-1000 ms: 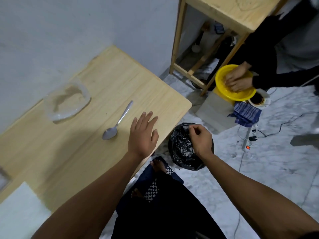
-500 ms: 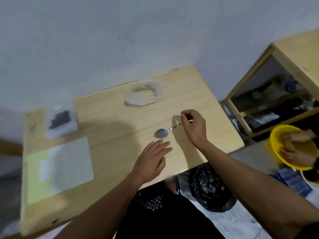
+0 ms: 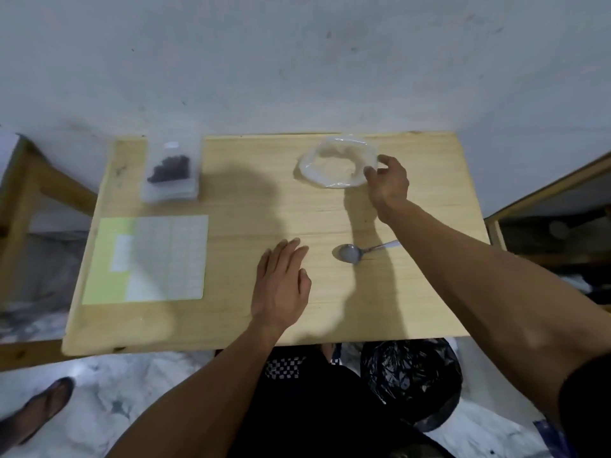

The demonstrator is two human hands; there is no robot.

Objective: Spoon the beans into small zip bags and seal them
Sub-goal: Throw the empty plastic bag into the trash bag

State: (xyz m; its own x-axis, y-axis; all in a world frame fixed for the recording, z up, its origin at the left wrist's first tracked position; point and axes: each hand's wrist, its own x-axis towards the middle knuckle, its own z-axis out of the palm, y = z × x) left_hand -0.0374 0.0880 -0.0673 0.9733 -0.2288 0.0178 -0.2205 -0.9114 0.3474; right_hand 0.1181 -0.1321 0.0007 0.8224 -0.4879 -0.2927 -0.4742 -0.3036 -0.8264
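On the wooden table (image 3: 231,322), a small clear zip bag with dark beans (image 3: 170,168) lies at the back left on a stack of clear bags. A crumpled clear plastic bag (image 3: 330,163) sits at the back middle. My right hand (image 3: 388,185) is at its right edge, thumb and curled fingers pinching the rim. A metal spoon (image 3: 351,252) lies on the table under my right forearm, bowl to the left. My left hand (image 3: 281,285) rests flat on the table, left of the spoon, holding nothing.
A yellow and white sheet (image 3: 148,259) lies at the table's front left. A black bin bag (image 3: 410,381) stands on the floor under the table's right front edge. A wooden shelf (image 3: 545,196) is at the right. Someone's sandalled foot (image 3: 33,411) is at the lower left.
My right hand left the black bin bag, went to the spoon handle, then moved back to the clear plastic bag. The view swung left over the whole table. My left hand stayed flat.
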